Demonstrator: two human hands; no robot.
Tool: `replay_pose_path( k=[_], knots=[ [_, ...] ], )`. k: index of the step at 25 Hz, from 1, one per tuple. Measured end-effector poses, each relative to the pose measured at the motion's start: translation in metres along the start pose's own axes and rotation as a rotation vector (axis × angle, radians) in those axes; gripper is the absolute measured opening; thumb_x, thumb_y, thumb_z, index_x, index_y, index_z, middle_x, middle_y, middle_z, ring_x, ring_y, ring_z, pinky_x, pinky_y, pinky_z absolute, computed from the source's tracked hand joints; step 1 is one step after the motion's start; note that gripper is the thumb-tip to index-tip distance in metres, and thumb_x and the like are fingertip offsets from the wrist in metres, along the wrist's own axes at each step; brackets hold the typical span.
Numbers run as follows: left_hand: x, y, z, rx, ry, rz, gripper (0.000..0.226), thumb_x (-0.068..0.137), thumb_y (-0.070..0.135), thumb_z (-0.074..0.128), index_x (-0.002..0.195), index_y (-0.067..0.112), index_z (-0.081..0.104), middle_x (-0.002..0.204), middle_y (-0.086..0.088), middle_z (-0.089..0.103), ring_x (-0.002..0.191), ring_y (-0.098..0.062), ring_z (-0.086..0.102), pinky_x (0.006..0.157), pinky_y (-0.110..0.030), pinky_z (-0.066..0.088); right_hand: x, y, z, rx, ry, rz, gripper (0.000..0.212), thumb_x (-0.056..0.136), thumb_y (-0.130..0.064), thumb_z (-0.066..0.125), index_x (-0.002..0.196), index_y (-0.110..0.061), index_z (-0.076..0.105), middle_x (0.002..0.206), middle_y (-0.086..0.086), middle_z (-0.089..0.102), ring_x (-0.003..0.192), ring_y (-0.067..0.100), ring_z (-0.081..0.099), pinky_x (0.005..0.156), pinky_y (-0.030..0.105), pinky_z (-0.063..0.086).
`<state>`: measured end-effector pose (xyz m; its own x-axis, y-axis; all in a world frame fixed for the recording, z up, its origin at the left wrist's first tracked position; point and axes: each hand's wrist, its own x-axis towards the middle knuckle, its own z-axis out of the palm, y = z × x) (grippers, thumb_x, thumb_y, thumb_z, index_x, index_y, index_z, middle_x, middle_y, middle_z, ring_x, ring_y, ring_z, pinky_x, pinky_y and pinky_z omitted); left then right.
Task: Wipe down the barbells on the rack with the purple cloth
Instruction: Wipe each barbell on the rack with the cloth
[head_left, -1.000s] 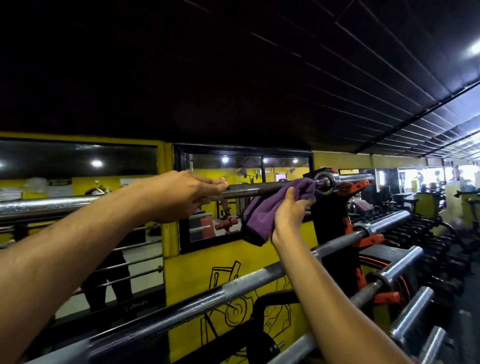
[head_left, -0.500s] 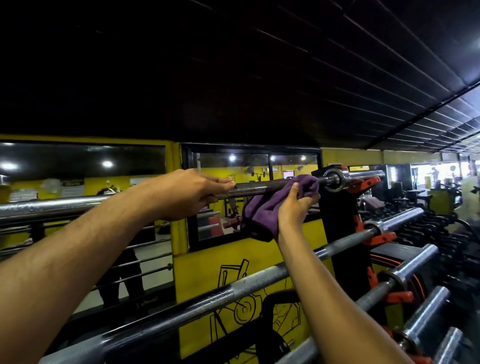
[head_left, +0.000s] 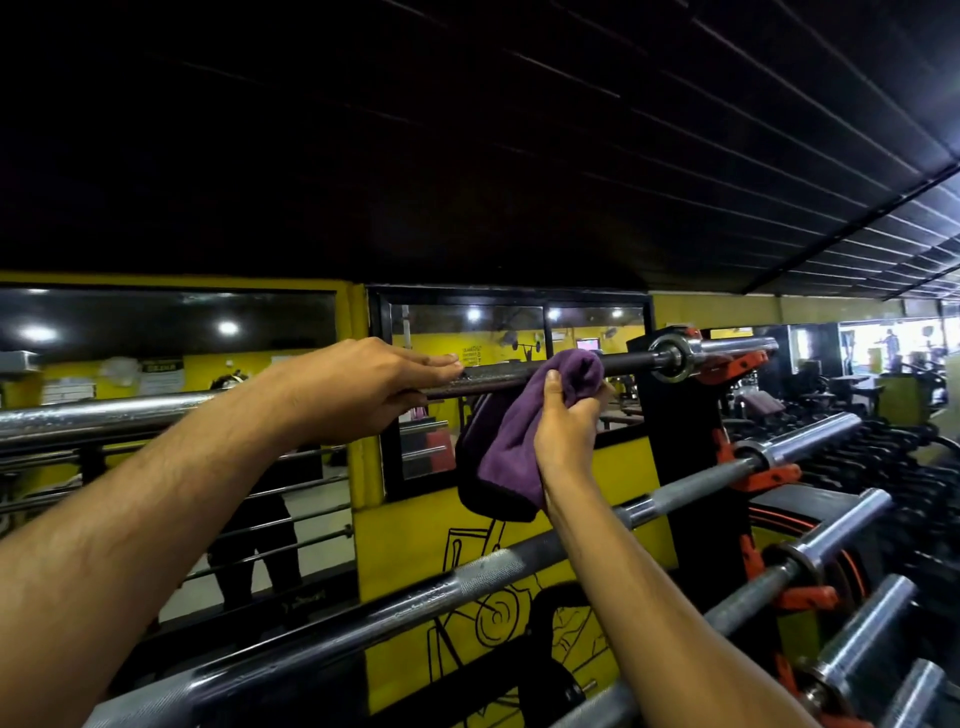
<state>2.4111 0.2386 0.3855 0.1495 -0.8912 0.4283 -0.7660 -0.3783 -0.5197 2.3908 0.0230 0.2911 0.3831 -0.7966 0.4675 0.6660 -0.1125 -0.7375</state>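
Sliding a little leftward along the top barbell (head_left: 519, 371) since the earlier frames, the purple cloth (head_left: 524, 431) is now sitting at the centre of the frame, slightly further from the chrome collar (head_left: 670, 358) at the bar's right end. The right hand (head_left: 566, 421) is gripping the cloth, fingers curled around it and pressing it over the dark shaft, with the loose end of the fabric hanging below the bar. The left hand (head_left: 374, 389), at centre left, is grasping the same bar from above, fingers wrapped over it, apparently steadying it; it is staying where it was.

This looks like the wiping of the uppermost bar, midway through a stroke along the section between the left hand and the collar. Several more barbells (head_left: 675, 504) are resting lower on the rack (head_left: 675, 441), running diagonally across the lower right of the frame, and the cloth is touching none of them.

The next move likely calls for drawing the cloth further along the shaft toward the left hand, which would need to shift so the covered part can be reached. A yellow wall (head_left: 415, 530) with mirrors is filling the background.
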Motion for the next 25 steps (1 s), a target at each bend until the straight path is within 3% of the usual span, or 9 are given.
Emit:
replay_pose_path(
  k=[4,6,8,13,16,18,21,23,25],
  knots=[
    [0.001,-0.002,0.001,0.016,0.007,-0.012,0.054,0.104,0.027,0.046,0.153,0.041,0.028,0.158,0.023,0.027,0.138,-0.009,0.044,0.108,-0.034,0.045,-0.013,0.005,0.006,0.018,-0.029,-0.031,0.05,0.105,-0.031,0.049,0.147,-0.021,0.024,0.144,0.007,0.047,0.123,0.02,0.055,0.099,0.029,0.05],
    [0.003,-0.002,0.004,0.009,-0.008,-0.026,0.054,0.103,0.026,0.049,0.152,0.041,0.03,0.157,0.023,0.03,0.138,-0.007,0.043,0.109,-0.034,0.044,-0.031,0.008,0.005,-0.072,-0.18,-0.137,0.028,0.105,-0.027,0.051,0.128,-0.028,0.035,0.125,-0.004,0.055,0.115,0.012,0.058,0.088,0.02,0.05],
    [0.0,-0.005,0.004,-0.005,0.035,-0.043,0.051,0.102,0.029,0.051,0.15,0.039,0.036,0.154,0.022,0.035,0.138,-0.003,0.042,0.112,-0.032,0.041,-0.051,0.013,-0.003,-0.129,-0.309,-0.279,0.023,0.103,-0.024,0.053,0.116,-0.034,0.036,0.114,-0.008,0.057,0.107,0.006,0.059,0.088,0.028,0.05],
    [-0.007,-0.01,-0.005,-0.188,0.305,-0.244,0.062,0.091,0.062,0.037,0.14,0.029,0.057,0.142,0.016,0.053,0.127,0.007,0.046,0.099,-0.001,0.03,-0.057,-0.001,-0.04,-0.233,-0.569,-1.049,0.064,0.089,-0.007,0.062,0.142,-0.025,0.032,0.147,0.016,0.036,0.134,0.019,0.045,0.092,0.034,0.055],
    [0.0,0.0,-0.007,-0.222,0.341,-0.329,0.064,0.088,0.057,0.039,0.129,0.018,0.067,0.125,0.021,0.061,0.11,0.016,0.052,0.086,0.004,0.035,-0.044,-0.041,-0.034,-0.272,-0.556,-1.302,0.068,0.089,0.005,0.059,0.148,-0.02,0.037,0.158,0.013,0.022,0.142,0.026,0.039,0.098,0.031,0.054],
    [0.002,0.004,-0.006,-0.227,0.318,-0.422,0.061,0.087,0.053,0.042,0.129,0.016,0.067,0.123,0.018,0.064,0.105,0.019,0.054,0.086,-0.002,0.041,-0.042,-0.048,-0.038,-0.294,-0.707,-1.247,0.07,0.09,0.0,0.058,0.152,-0.024,0.037,0.16,0.009,0.022,0.137,0.027,0.046,0.094,0.034,0.056],
    [-0.002,0.025,0.0,-0.189,0.429,-0.601,0.05,0.095,0.05,0.043,0.131,0.023,0.065,0.128,0.007,0.068,0.115,-0.001,0.062,0.097,-0.021,0.048,-0.039,-0.013,-0.065,-0.159,-1.098,-0.786,0.06,0.097,-0.019,0.06,0.149,-0.04,0.035,0.146,-0.006,0.033,0.116,0.017,0.058,0.093,0.044,0.055],
    [-0.009,0.06,0.011,-0.346,0.547,-0.666,0.046,0.099,0.046,0.042,0.128,0.021,0.067,0.125,0.007,0.07,0.119,-0.009,0.063,0.101,-0.027,0.048,-0.028,0.004,-0.075,0.042,-1.221,-0.552,0.04,0.101,-0.031,0.056,0.14,-0.038,0.048,0.133,-0.008,0.053,0.115,0.005,0.058,0.101,0.032,0.049],
    [-0.016,0.107,0.025,-0.632,0.48,-0.676,0.046,0.097,0.047,0.046,0.127,0.019,0.067,0.125,0.003,0.07,0.121,-0.013,0.063,0.103,-0.029,0.048,-0.01,0.005,-0.074,0.202,-1.264,-0.366,0.027,0.1,-0.036,0.056,0.128,-0.037,0.058,0.122,-0.012,0.067,0.116,0.002,0.061,0.102,0.026,0.048]
  ],
)
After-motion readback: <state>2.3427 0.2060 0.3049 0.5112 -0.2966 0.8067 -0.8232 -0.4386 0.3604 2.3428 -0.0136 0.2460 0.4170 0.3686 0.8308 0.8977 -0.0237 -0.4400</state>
